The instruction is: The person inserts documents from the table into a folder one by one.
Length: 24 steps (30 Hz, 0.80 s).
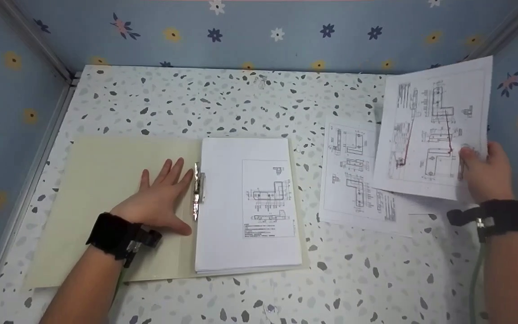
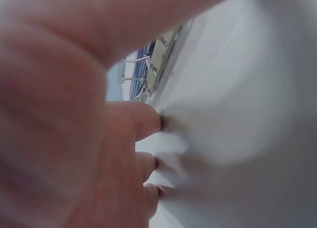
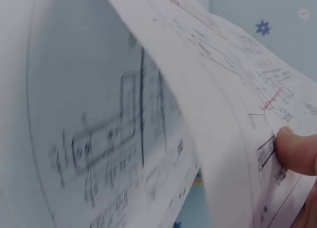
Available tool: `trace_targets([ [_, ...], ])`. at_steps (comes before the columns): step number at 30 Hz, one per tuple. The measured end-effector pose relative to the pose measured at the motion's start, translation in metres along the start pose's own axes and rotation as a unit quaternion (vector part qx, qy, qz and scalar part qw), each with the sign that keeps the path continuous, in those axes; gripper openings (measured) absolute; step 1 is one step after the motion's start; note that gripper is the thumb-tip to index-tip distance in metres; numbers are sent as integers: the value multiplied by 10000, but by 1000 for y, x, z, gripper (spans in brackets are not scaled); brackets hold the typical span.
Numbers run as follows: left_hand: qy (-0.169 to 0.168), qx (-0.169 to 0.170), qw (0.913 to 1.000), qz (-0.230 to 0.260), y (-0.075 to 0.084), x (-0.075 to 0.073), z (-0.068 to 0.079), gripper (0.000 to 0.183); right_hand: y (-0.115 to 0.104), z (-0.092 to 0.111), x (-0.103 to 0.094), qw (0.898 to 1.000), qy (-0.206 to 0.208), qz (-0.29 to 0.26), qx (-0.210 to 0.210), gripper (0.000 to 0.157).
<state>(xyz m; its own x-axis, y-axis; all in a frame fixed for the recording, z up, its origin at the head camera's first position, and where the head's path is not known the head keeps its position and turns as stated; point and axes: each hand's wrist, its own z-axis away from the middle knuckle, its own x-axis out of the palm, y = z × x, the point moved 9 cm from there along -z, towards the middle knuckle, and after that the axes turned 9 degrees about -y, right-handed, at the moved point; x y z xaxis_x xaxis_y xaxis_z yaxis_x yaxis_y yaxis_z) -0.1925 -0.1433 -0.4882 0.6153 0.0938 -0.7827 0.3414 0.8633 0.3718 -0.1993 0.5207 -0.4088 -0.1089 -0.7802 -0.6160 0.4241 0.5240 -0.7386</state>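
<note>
My right hand (image 1: 491,173) pinches a printed drawing sheet (image 1: 434,130) at its right edge, thumb on top, and holds it up at the table's right side. Red lines cross the drawing. In the right wrist view the sheet (image 3: 228,89) curves and the thumb (image 3: 297,151) presses on its face. My left hand (image 1: 157,198) rests with fingers spread on the left cover of an open pale folder (image 1: 88,189). Its fingertips lie beside the folder's metal clip (image 1: 197,191). A stack of paper (image 1: 223,202), with a drawing on top, lies on the folder's right side.
Other drawing sheets (image 1: 349,180) lie on the speckled table (image 1: 250,103), partly under the raised sheet. Flower-patterned walls (image 1: 245,36) enclose the table at the back and both sides.
</note>
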Motion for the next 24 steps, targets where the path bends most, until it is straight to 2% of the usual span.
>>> trace_targets([
  [3, -18, -31, 10000, 17, 0, 0, -1, 137, -15, 8, 19, 9947, -108, -1007, -157, 56],
  [6, -54, -76, 10000, -23, -2, 1, -2, 137, -28, 16, 45, 9831, -383, -1771, -243, 58],
  [8, -55, -65, 10000, -15, -2, 2, -2, 138, -36, 22, 65, 9783, -648, -1950, -264, 61],
  [11, -51, -55, 10000, -23, -2, 2, -2, 138, -46, 31, 95, 9746, -1097, -1929, -311, 62],
  [13, -35, -31, 10000, -19, -2, 1, -2, 137, -51, 38, 117, 9675, -1400, -2079, -327, 61],
  [19, -9, -47, 10000, -72, -3, 1, -1, 137, -60, 67, 186, 9304, -2250, -2893, -5, 57],
  [24, 24, -12, 10000, -47, -3, 1, 0, 136, -66, 93, 227, 9131, -2731, -3029, -28, 51],
])
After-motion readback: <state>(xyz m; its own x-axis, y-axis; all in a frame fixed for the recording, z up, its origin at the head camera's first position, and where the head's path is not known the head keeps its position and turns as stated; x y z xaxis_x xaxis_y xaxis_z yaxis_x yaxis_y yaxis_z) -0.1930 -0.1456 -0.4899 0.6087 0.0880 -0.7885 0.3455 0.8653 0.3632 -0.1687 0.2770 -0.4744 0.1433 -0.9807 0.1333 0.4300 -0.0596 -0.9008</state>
